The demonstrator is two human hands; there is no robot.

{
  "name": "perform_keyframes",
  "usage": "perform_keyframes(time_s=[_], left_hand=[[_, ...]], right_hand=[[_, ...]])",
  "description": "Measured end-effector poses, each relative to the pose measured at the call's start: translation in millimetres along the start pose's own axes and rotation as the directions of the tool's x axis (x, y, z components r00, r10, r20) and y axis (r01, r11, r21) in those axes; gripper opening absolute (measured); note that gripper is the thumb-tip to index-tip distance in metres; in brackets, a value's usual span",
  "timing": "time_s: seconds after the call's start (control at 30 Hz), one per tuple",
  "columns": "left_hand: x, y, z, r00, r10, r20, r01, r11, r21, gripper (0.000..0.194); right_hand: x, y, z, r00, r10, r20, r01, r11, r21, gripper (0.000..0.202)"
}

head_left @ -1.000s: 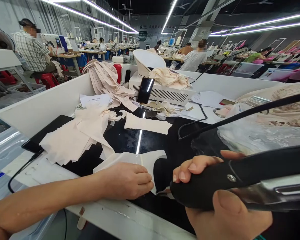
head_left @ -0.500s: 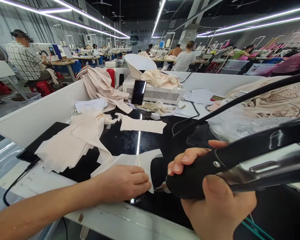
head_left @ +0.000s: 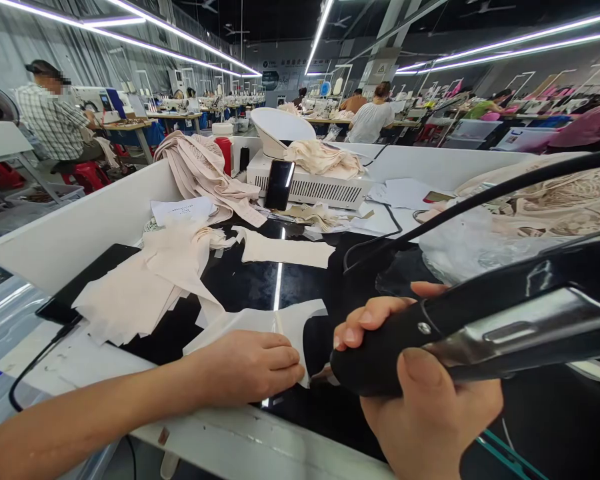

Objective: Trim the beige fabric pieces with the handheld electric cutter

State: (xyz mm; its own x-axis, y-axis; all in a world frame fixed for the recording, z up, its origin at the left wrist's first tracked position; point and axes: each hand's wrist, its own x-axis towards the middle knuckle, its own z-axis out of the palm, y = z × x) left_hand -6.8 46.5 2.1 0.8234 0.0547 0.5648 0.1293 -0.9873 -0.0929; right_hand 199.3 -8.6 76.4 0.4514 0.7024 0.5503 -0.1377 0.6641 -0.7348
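Note:
My right hand [head_left: 420, 387] is wrapped round a black handheld tool [head_left: 480, 320] with a metal lever and a thick black cable. The tool's tip is close to the edge of a pale fabric piece [head_left: 300, 333] on the glossy black surface. My left hand [head_left: 255, 367] rests on that piece near its right end, fingers together; whether they pinch the cloth is hidden. A stack of cream fabric [head_left: 135, 287] lies to the left, one strip of it reaching toward the piece. Farther back lies a separate cream piece [head_left: 285, 251].
A phone [head_left: 279, 185] leans against a white vented box [head_left: 310, 187] topped with fabric. Draped cloth [head_left: 200, 167] and a red thread cone [head_left: 225, 155] stand back left. Plastic-wrapped lace [head_left: 545, 207] lies at right. Other people sit beyond the white partition.
The tool and my right hand have shifted and tilted slightly. My left hand stays on the pale piece, almost unmoved.

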Motion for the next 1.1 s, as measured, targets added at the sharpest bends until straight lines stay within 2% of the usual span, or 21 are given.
perform_keyframes(time_s=[0.27, 0.47, 0.7, 0.77, 0.87, 0.97, 1.1], left_hand=[[-3.6, -0.9, 0.2, 0.995, -0.003, 0.100, 0.003, 1.000, 0.004, 0.032], [-1.8, -1.6, -0.3, 0.999, 0.006, 0.046, -0.007, 1.000, 0.014, 0.035], [-1.8, -2.4, -0.7, 0.997, -0.015, 0.080, 0.018, 1.000, -0.026, 0.027], [-2.3, -3.3, -1.5, 0.998, -0.032, 0.053, 0.036, 0.997, -0.068, 0.022], [-4.0, -4.9, -2.2, 0.996, -0.092, 0.018, 0.094, 0.987, -0.132, 0.025], [-6.5, -5.4, -2.5, 0.990, -0.113, 0.085, 0.127, 0.974, -0.187, 0.026], [-9.3, -2.1, -11.2, 0.980, -0.078, 0.181, 0.122, 0.960, -0.251, 0.022]], right_hand=[[-1.6, 0.0, 2.4, 1.000, 0.004, -0.012, -0.005, 0.999, -0.046, 0.043], [-2.7, 0.4, 3.6, 1.000, 0.011, -0.019, -0.010, 1.000, 0.025, 0.045], [-3.8, 4.0, 2.4, 1.000, -0.004, 0.000, 0.004, 0.998, -0.066, 0.043], [-5.0, 4.1, 1.8, 1.000, -0.009, 0.005, 0.009, 0.997, -0.072, 0.043], [-7.0, 1.8, 1.3, 1.000, -0.023, 0.014, 0.024, 0.995, -0.097, 0.047], [-6.9, -3.0, 0.3, 0.999, 0.000, 0.034, 0.003, 0.996, -0.092, 0.047], [4.2, -7.7, -6.8, 0.999, 0.002, 0.032, 0.000, 0.998, -0.056, 0.044]])
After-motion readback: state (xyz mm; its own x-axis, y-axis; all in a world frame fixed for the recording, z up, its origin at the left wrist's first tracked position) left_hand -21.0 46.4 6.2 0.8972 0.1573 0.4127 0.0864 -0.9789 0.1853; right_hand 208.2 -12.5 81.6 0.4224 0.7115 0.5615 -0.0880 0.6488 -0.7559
